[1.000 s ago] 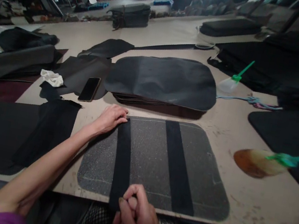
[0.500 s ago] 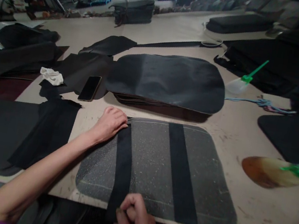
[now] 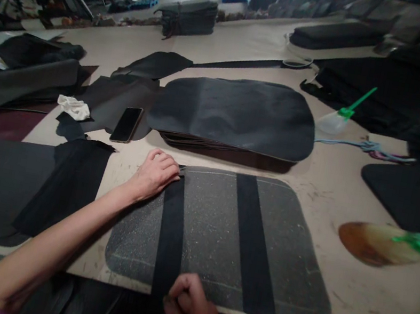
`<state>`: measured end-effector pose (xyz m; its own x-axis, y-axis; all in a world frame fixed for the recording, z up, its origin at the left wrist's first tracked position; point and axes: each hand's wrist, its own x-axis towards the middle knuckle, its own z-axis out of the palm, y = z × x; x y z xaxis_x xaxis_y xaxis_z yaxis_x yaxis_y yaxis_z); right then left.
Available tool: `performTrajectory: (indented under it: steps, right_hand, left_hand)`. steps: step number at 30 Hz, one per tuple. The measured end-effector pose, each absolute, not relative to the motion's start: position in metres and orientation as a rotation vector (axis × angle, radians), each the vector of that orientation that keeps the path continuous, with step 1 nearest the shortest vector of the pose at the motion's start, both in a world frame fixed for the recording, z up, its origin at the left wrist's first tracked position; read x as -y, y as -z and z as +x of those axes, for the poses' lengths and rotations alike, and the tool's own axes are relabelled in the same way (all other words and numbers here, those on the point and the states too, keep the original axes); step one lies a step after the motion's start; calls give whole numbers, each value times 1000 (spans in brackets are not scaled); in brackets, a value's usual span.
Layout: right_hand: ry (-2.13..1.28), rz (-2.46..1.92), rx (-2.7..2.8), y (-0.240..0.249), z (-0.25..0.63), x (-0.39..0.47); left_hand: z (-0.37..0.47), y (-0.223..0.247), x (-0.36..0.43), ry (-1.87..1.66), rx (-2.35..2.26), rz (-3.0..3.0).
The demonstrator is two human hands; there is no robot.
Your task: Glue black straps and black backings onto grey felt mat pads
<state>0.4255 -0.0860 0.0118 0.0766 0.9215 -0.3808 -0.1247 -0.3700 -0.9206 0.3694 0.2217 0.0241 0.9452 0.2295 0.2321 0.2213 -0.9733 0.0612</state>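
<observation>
A dark grey rounded panel (image 3: 208, 232) with pale marked lines lies flat near the table's front edge. Two black fabric strips cross it; the right strip (image 3: 255, 246) lies straight over the panel. My left hand (image 3: 157, 172) is closed at the far end of the left strip (image 3: 172, 231), fingers pressed on it at the panel's top edge. At the near end, my right hand (image 3: 193, 311) is closed in a pinch on the same strip, which hangs over the table edge there. The fingertips of the right hand partly hide that end.
Beyond the panel is a stack of black rounded panels (image 3: 234, 112). A phone (image 3: 127, 124) and a white crumpled cloth (image 3: 74, 107) lie left of it. On the right are a bottle of amber liquid (image 3: 377, 244) and a clear bottle with green nozzle (image 3: 334, 120). Black fabric (image 3: 66, 186) lies left.
The left strip looks straighter and flatter across the panel. Both hands stay nearly in place, still at its two ends.
</observation>
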Motion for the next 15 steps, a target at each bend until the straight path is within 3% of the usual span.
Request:
performTrajectory:
  steps: [15]
  right_hand:
    - [-1534,-1311,660,-26,428,67]
  left_hand:
    - [390,-23,-246,-360,-529,2943]
